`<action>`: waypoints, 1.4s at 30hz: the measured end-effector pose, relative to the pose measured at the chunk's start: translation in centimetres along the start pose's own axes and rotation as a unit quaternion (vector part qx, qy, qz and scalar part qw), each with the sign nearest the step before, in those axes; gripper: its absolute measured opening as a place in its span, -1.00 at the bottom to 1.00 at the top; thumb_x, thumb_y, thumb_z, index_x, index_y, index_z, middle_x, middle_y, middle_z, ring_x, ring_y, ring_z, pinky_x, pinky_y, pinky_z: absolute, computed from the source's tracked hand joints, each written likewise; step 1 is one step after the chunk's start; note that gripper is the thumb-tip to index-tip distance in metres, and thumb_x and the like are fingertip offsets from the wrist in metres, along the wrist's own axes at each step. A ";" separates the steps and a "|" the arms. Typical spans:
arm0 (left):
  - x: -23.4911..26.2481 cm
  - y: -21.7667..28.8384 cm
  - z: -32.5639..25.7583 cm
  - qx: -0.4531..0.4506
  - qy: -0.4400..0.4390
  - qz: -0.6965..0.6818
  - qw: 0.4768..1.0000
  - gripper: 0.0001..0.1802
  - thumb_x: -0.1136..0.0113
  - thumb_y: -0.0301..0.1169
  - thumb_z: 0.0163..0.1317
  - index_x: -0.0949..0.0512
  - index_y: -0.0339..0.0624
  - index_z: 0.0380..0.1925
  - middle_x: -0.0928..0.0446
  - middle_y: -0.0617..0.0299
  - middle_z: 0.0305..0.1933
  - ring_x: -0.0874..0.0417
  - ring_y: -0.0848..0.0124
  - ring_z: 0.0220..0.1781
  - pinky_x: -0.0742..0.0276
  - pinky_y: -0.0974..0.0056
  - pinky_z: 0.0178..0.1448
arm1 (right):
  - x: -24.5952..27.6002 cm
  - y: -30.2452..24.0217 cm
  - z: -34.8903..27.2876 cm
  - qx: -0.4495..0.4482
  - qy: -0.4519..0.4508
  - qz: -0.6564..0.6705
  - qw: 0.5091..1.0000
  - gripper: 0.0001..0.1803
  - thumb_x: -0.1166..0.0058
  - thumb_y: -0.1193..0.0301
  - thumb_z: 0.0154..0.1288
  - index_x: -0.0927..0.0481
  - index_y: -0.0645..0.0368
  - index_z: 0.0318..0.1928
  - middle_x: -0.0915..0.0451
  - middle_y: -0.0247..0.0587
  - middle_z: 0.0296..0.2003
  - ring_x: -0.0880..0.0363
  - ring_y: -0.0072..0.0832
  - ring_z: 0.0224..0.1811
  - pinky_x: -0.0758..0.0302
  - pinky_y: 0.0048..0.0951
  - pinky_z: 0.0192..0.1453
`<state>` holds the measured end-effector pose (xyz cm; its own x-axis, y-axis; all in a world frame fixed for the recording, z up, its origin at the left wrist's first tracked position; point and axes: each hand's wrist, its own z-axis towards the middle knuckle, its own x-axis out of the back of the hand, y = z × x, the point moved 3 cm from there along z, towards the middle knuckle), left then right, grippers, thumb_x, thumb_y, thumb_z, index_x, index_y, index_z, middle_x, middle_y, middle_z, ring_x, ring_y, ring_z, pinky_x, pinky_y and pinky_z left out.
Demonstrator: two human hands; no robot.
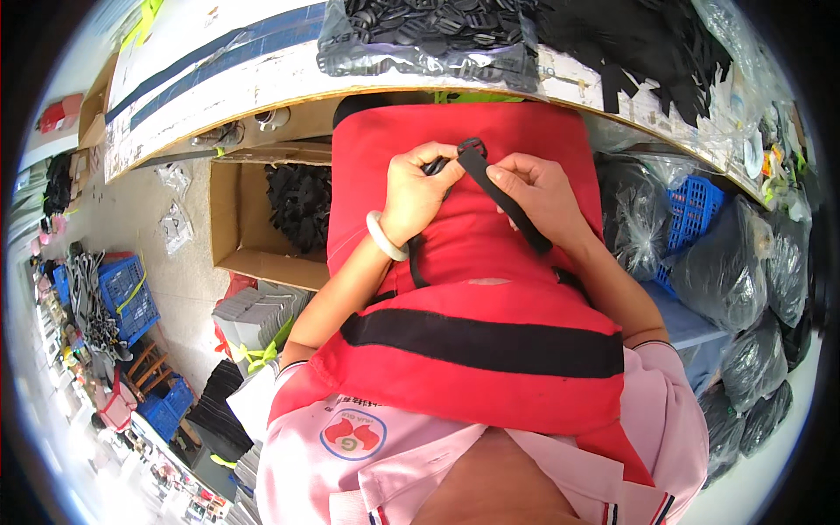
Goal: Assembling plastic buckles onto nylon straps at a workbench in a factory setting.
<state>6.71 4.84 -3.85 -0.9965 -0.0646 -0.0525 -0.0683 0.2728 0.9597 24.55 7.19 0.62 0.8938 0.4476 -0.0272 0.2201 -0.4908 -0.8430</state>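
Observation:
A red padded vest [472,262] with a black band lies across my lap, below the table edge. My left hand [418,194], with a pale bangle at the wrist, pinches a black plastic buckle [470,146] and part of a strap. My right hand [535,194] grips the black webbing strap [503,197], which runs diagonally down under its palm. Both hands meet over the upper part of the vest, with the strap end at the buckle.
A clear bag of black buckles [429,35] and a pile of black straps [647,44] lie on the table [227,79]. A cardboard box [241,227] with black parts stands to my left. Blue crates [127,293] and several dark plastic bags [726,262] stand around.

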 end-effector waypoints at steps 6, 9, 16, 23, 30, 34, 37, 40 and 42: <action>0.3 0.9 -0.2 -0.133 0.018 0.112 0.985 -0.92 -0.35 -0.55 0.11 -0.66 -0.26 -0.36 -0.53 0.36 -0.48 -0.42 0.62 -0.45 -0.33 0.46 -0.37 | -0.2 1.2 0.6 -0.050 0.006 0.076 0.996 -0.76 -0.08 0.28 0.37 -0.58 0.22 -0.29 -0.52 -0.36 -0.63 -0.41 -0.69 -0.72 -0.34 -0.64 -0.64; 0.5 1.8 -0.3 -0.178 0.030 0.168 0.969 -0.90 -0.36 -0.56 0.08 -0.65 -0.27 -0.37 -0.53 0.26 -0.48 -0.47 0.52 -0.48 -0.37 0.40 -0.38 | -0.7 1.3 0.7 -0.026 0.004 0.134 0.991 -0.77 -0.07 0.29 0.39 -0.57 0.23 -0.25 -0.54 -0.33 -0.60 -0.43 -0.68 -0.71 -0.35 -0.65 -0.62; 0.9 1.2 -0.4 -0.172 0.049 0.146 0.973 -0.84 -0.35 -0.60 0.03 -0.63 -0.28 -0.33 -0.55 0.12 -0.42 -0.60 0.27 -0.44 -0.50 0.32 -0.31 | -1.8 1.7 1.3 0.057 0.025 0.156 0.986 -0.69 -0.08 0.31 0.39 -0.48 0.27 0.00 -0.56 -0.26 -0.52 -0.44 -0.65 -0.67 -0.39 -0.63 -0.59; 0.4 0.8 -1.0 -0.012 0.055 -0.040 0.998 -0.86 -0.30 -0.49 0.19 -0.64 -0.34 -0.27 -0.60 0.26 -0.43 -0.56 0.49 -0.49 -0.46 0.38 -0.46 | -1.3 1.8 2.5 0.010 -0.026 0.167 0.986 -0.69 -0.09 0.31 0.39 -0.54 0.25 0.02 -0.57 -0.33 -0.41 -0.53 -0.67 -0.38 -0.47 -0.65 -0.27; 0.2 -0.3 -0.6 0.165 -0.034 -0.284 0.944 -0.83 -0.27 -0.42 0.25 -0.64 -0.33 -0.28 -0.56 0.28 -0.51 -0.30 0.65 -0.71 -0.09 0.50 -0.69 | -2.0 -0.5 0.5 0.307 0.106 -0.125 0.937 -0.85 -0.16 0.45 0.29 -0.61 0.30 -0.22 -0.52 -0.33 -0.26 -0.50 -0.59 -0.23 -0.42 -0.58 -0.13; 0.4 0.7 -0.4 0.096 0.038 -0.209 0.972 -0.83 -0.30 -0.46 0.21 -0.65 -0.33 -0.24 -0.55 0.30 -0.52 -0.33 0.65 -0.69 -0.08 0.50 -0.70 | -1.5 -1.8 -0.4 0.239 0.081 -0.108 0.961 -0.88 -0.17 0.45 0.28 -0.58 0.27 -0.33 -0.49 -0.45 -0.42 -0.41 -0.71 -0.38 -0.34 -0.62 -0.30; 0.8 0.4 -0.3 0.078 0.063 -0.172 0.980 -0.81 -0.33 -0.46 0.19 -0.65 -0.30 -0.22 -0.57 0.28 -0.48 -0.34 0.65 -0.69 -0.08 0.51 -0.69 | -1.2 -0.3 0.3 0.078 0.025 -0.048 0.995 -0.84 -0.16 0.42 0.30 -0.55 0.22 -0.40 -0.45 -0.54 -0.53 -0.33 -0.79 -0.48 -0.26 -0.65 -0.41; 0.8 0.5 -0.7 0.038 0.060 -0.091 0.993 -0.80 -0.37 -0.45 0.15 -0.66 -0.29 -0.22 -0.58 0.30 -0.48 -0.35 0.66 -0.66 -0.17 0.51 -0.63 | -1.2 0.4 0.7 0.020 0.008 0.007 1.000 -0.80 -0.16 0.40 0.31 -0.52 0.19 -0.45 -0.42 -0.56 -0.57 -0.26 -0.82 -0.57 -0.20 -0.67 -0.51; 0.8 1.0 -0.9 0.002 0.075 -0.056 0.996 -0.85 -0.34 -0.50 0.17 -0.68 -0.29 -0.25 -0.56 0.37 -0.50 -0.35 0.68 -0.55 -0.23 0.50 -0.49 | -1.5 0.7 1.0 -0.018 0.003 0.036 0.999 -0.79 -0.16 0.39 0.30 -0.50 0.18 -0.46 -0.42 -0.54 -0.57 -0.25 -0.81 -0.61 -0.19 -0.67 -0.55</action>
<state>5.88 4.21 -2.71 -0.9642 -0.2378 -0.1170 -0.1792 0.2598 0.9489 22.99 6.86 -0.48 0.9100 0.4059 -0.0842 0.1687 -0.5483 -0.8191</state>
